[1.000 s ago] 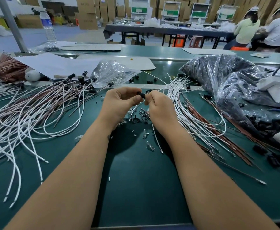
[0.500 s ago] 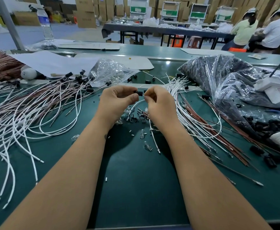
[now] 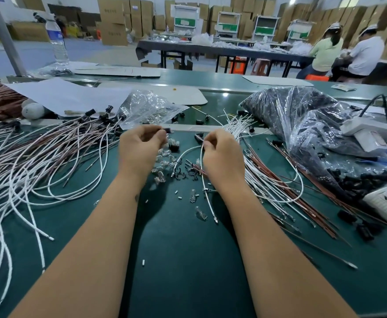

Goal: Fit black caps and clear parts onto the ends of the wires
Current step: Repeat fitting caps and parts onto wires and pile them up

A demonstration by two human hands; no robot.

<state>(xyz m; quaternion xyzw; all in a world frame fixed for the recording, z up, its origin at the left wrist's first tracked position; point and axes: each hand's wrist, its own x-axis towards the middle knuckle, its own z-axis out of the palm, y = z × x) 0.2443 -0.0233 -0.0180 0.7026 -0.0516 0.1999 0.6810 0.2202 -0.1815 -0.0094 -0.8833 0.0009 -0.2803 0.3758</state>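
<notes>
Mid-worktop, well back from the near edge: left hand (image 3: 139,145) curled, fingers (image 3: 159,134) pinching a black cap (image 3: 167,130) that pokes out past the fingertips. Right hand (image 3: 222,152) likewise curled, pinching a white wire (image 3: 189,150) just behind its end, the rest of it looping down toward the near edge. Hands apart, cap and wire end facing each other across a gap, not joined. Probably the cap-fitting step, caught just short of insertion. Between and below the hands, a scatter of small clear parts (image 3: 165,154) and loose black bits lying on the green worktop (image 3: 176,260). Toward the left edge, a spread of finished wires (image 3: 50,157), white and brownish, several already carrying black caps at their far ends. Toward the right edge, an unfinished bundle (image 3: 268,175) beside a large plastic bag (image 3: 302,125) of dark pieces; nearer the far edge, a smaller clear bag (image 3: 146,109). Next move, by judgement: close the gap, line the wire tip up with the cap's opening, push straight in. Needs a steady axis and a firm pinch close to the tip, else a likely bend in the thin wire. Whether a clear part already sits in the cap: too small to tell.
</notes>
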